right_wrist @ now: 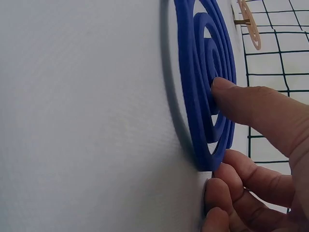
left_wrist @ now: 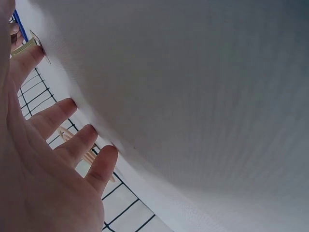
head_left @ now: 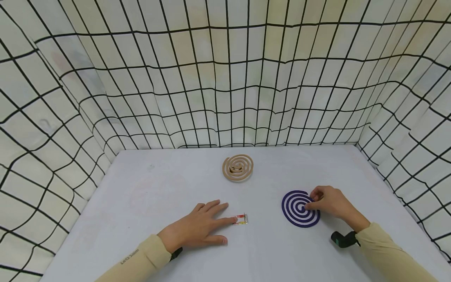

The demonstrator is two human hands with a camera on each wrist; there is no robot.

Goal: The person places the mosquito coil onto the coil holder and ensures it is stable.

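Note:
My right hand [head_left: 329, 201] pinches a dark blue-purple mosquito coil [head_left: 287, 207], its thumb on the spiral's middle and other fingers at the rim. In the right wrist view the blue coil [right_wrist: 188, 72] stands slightly off the white surface, casting a shadow. My left hand [head_left: 199, 226] lies palm down with fingers spread, and its index fingertip presses a small clear packet [head_left: 242, 219] with red and yellow print. From the left wrist view, the fingers of the left hand [left_wrist: 53, 159] are straight, their tips on the surface, the packet [left_wrist: 25, 47] under one.
A tan mosquito coil [head_left: 228, 175] sits farther back, raised on a small metallic-looking stand [head_left: 235, 169]. The white table [head_left: 169, 176] is bordered by white walls behind black grid netting [head_left: 229, 90]. Dark wrist-camera devices [head_left: 342, 239] hang at both cuffs.

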